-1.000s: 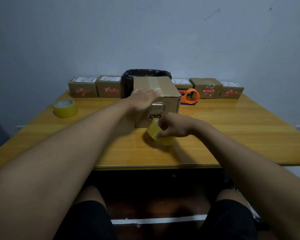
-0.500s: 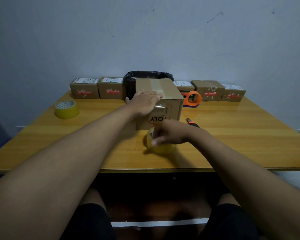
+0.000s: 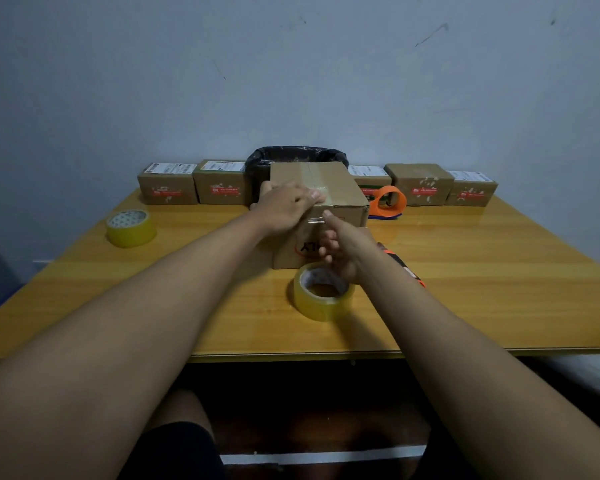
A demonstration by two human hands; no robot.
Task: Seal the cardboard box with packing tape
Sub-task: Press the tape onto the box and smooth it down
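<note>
Cardboard box (image 3: pixel 340 188) front print half hidden behind right hand (image 3: pixel 347 251)

I see a matt brown cardboard box (image 3: pixel 329 188) with a glossy clear tape strip (image 3: pixel 314 178) along its top, a shiny translucent yellowish tape roll (image 3: pixel 323 292), and the desk (image 3: pixel 482 271) in glossy varnished wood.

Brown cardboard box (image 3: pixel 329 188) upright mid-table, flaps closed, tape strip along top; clear tape roll (image 3: pixel 323 292) flat just before it
</note>
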